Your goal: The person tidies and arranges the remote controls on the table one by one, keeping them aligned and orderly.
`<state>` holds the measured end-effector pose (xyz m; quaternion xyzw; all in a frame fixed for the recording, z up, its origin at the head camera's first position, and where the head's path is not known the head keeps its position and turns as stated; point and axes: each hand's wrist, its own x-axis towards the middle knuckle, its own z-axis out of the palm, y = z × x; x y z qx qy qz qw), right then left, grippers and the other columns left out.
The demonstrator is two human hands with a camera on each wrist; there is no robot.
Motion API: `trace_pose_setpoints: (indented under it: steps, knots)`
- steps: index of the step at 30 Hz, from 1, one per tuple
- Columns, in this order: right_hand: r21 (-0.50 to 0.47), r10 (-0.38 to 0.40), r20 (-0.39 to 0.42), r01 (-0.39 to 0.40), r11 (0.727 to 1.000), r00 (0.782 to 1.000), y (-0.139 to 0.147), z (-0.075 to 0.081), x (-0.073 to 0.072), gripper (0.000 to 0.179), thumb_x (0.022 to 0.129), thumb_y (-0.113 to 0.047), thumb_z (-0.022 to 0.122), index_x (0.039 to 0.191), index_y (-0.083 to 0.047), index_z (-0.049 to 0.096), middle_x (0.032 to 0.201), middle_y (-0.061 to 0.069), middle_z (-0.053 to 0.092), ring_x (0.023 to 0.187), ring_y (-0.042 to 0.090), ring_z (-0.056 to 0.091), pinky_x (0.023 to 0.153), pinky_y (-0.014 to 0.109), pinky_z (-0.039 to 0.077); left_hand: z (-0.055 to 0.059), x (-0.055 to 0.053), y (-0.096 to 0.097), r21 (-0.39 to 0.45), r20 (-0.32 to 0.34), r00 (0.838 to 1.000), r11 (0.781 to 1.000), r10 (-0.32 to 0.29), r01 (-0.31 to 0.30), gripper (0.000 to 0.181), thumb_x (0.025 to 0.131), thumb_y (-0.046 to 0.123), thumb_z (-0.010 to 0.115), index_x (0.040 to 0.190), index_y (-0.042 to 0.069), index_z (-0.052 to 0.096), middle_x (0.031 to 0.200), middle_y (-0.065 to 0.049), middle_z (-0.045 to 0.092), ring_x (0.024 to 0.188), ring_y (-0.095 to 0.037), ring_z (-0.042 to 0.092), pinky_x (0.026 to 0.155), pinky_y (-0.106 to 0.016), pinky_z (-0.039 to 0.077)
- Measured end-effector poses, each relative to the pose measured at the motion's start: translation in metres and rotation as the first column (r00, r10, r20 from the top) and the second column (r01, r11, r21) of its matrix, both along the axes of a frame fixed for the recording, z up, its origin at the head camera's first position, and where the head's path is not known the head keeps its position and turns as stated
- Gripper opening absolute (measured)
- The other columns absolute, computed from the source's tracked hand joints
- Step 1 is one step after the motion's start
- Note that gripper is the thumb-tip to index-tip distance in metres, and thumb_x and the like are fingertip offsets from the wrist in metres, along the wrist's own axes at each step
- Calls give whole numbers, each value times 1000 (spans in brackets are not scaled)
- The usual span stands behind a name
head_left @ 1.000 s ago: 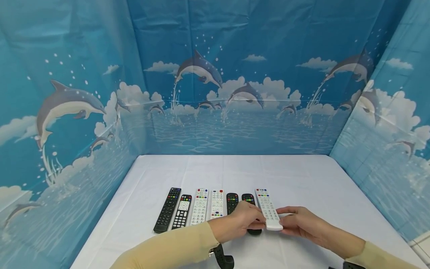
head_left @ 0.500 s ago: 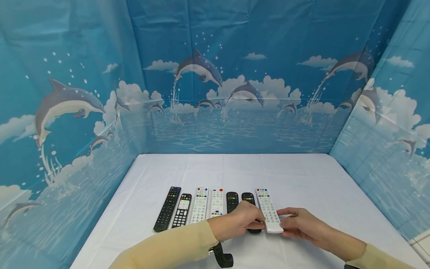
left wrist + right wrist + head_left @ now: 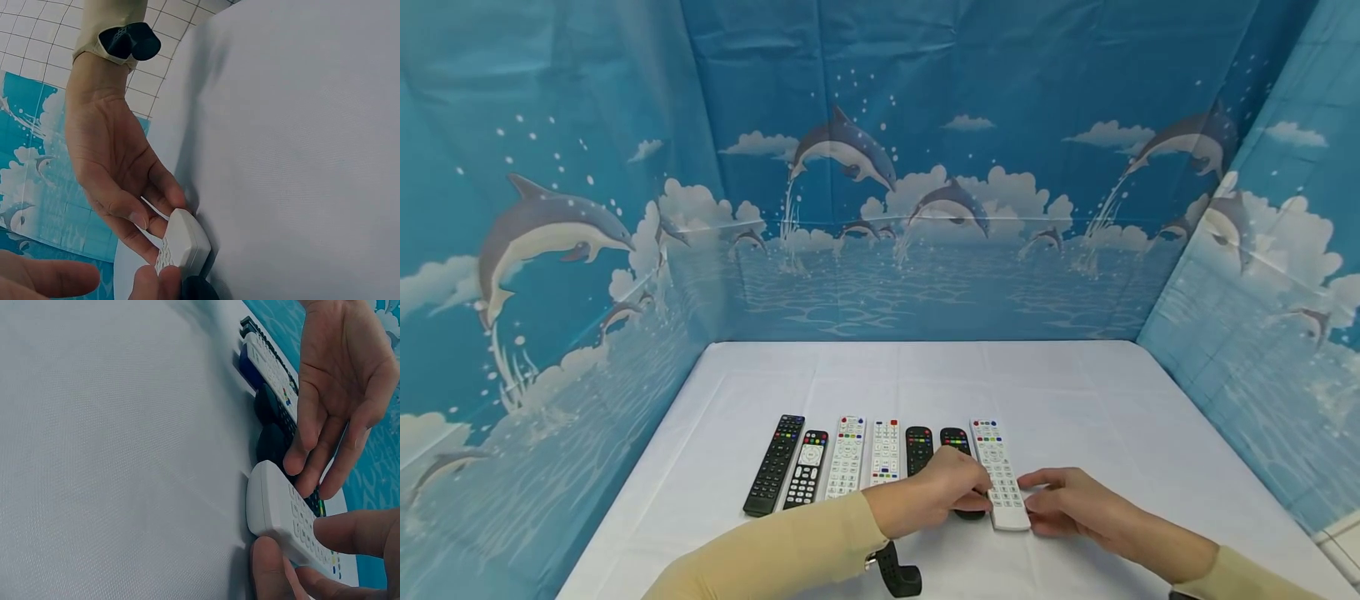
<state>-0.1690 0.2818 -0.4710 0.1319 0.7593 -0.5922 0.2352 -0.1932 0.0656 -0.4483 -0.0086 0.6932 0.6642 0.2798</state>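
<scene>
Between my two hands lies a white remote control [image 3: 1000,475], at the right end of a row of remotes. My left hand [image 3: 942,485] has its fingertips at the remote's left side, over a black remote control [image 3: 955,437] that it partly hides. At the other side my right hand [image 3: 1078,502] touches the white remote's right edge near its front end, fingers loosely bent. In the right wrist view the front end of the white remote [image 3: 265,500] sits low over the white cloth, and the fingers of my left hand [image 3: 344,381] are slack and nearly straight.
Left of my hands, several black and white remotes stand side by side, among them a long black remote [image 3: 775,465] and a white remote [image 3: 846,454]. They lie on a table with a white cloth [image 3: 1075,392]. Blue dolphin-print curtains [image 3: 925,292] enclose the back and sides.
The near end of the white remote has come down to the table and slightly toward me. My right hand has dropped a little with it; my left hand has barely moved.
</scene>
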Motion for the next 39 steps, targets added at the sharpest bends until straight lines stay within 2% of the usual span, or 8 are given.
trace_pose_setpoints:
  steps: [22, 26, 29, 32, 34, 36, 39]
  knots:
    - [51, -10, -17, 11, 999, 1000, -4, -2, 0, 54, 86, -3, 66, 137, 8, 52, 110, 15, 65, 86, 22, 65, 78, 39, 60, -3, 3, -2, 0, -7, 1000, 1000, -4, 4, 20, 87, -5, 63, 105, -5, 72, 94, -14, 72, 89, -28, 73, 79, -34, 60]
    - [60, 3, -21, -2, 998, 1000, -4, 0, 1, 54, 87, -4, 67, 137, 8, 52, 109, 15, 65, 87, 24, 66, 78, 39, 60, -5, 3, -2, 14, 0, 1000, 1000, 5, -5, 27, 86, -6, 63, 112, -6, 70, 96, -14, 71, 90, -28, 73, 78, -33, 60]
    - [101, 5, -42, 0, 995, 999, -4, 5, 0, 53, 87, -7, 69, 136, 5, 54, 109, 14, 65, 87, 23, 65, 77, 39, 60, -4, 3, -5, 34, -6, 1000, 999, 2, -1, 34, 86, -5, 64, 120, -5, 68, 100, -14, 70, 90, -27, 72, 78, -33, 60]
    - [150, 21, -98, -6, 989, 995, -5, 13, -4, 53, 87, -11, 71, 136, 3, 56, 109, 13, 66, 89, 24, 65, 78, 40, 60, 0, 2, -11, 44, -49, 999, 999, 2, 0, 36, 88, -2, 64, 124, -2, 67, 105, -13, 68, 88, -26, 71, 79, -34, 60]
    - [176, 30, -147, -3, 984, 989, -6, 20, -7, 53, 88, -13, 72, 136, 1, 56, 109, 12, 66, 91, 24, 65, 79, 41, 60, 4, 1, -16, 39, -109, 994, 999, 3, 1, 38, 89, 0, 64, 126, 0, 67, 106, -12, 68, 86, -24, 70, 79, -34, 60]
    - [204, 66, -206, -24, 979, 976, -8, 28, -9, 53, 91, -17, 71, 138, 1, 55, 110, 13, 67, 92, 26, 66, 80, 43, 60, 8, 1, -21, 24, -181, 983, 1000, 3, 1, 40, 88, 1, 63, 128, 2, 66, 104, -8, 69, 85, -22, 69, 78, -34, 60]
    - [234, 111, -276, -45, 971, 955, -12, 37, -10, 52, 95, -24, 70, 139, -1, 55, 112, 12, 67, 96, 27, 66, 81, 43, 59, 13, 0, -28, -15, -290, 957, 1000, -6, 1, 42, 88, 3, 63, 129, 6, 66, 102, -3, 69, 87, -19, 67, 80, -35, 59]
